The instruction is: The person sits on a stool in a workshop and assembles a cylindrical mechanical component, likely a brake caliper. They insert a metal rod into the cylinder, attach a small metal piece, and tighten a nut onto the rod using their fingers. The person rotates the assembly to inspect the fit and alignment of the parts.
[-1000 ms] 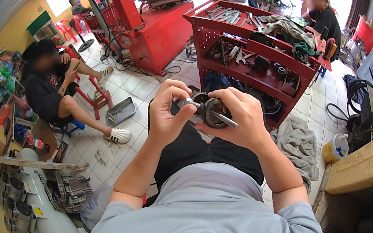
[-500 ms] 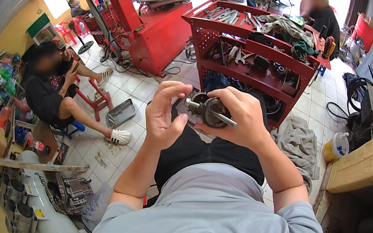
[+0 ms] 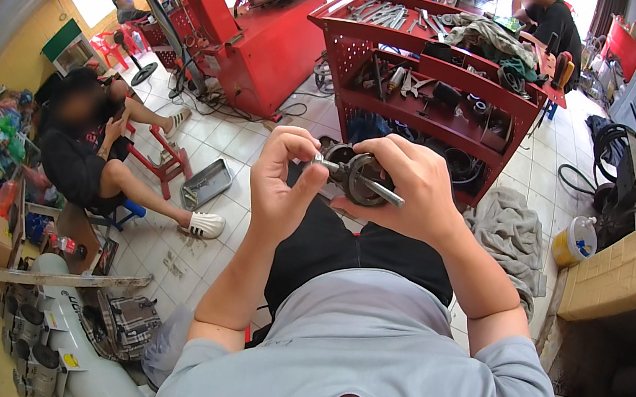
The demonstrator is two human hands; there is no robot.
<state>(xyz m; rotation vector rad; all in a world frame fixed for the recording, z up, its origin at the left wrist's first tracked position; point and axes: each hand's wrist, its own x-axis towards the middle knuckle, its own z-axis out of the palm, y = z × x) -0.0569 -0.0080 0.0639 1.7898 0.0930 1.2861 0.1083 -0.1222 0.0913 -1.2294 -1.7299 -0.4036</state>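
Note:
My right hand (image 3: 412, 188) grips a dark, round metal part (image 3: 357, 177), fingers over its far side and thumb beneath. A bright metal bolt (image 3: 384, 192) runs crosswise through this part, its long end sticking out to the right under my palm. At the bolt's left end, my left hand (image 3: 287, 179) has thumb and fingertips closed on a small shiny nut-like piece (image 3: 326, 163). Another ring-shaped section shows just beyond the bolt. Both hands are held above my lap, and my fingers cover some of the assembly.
Ahead stands a red tool cart (image 3: 434, 121) with wrenches (image 3: 378, 13) and rags on top. A red lift (image 3: 253, 59) is at the far left. On the left a person (image 3: 85, 145) sits near a grey metal tray (image 3: 207, 183). Grey cloth (image 3: 506, 240) and a yellowish container (image 3: 575, 242) lie rightward.
My left thumb and fingers, apart beside the bolt before, have closed on the small piece at its left end. My right hand keeps its grip on the round metal part.

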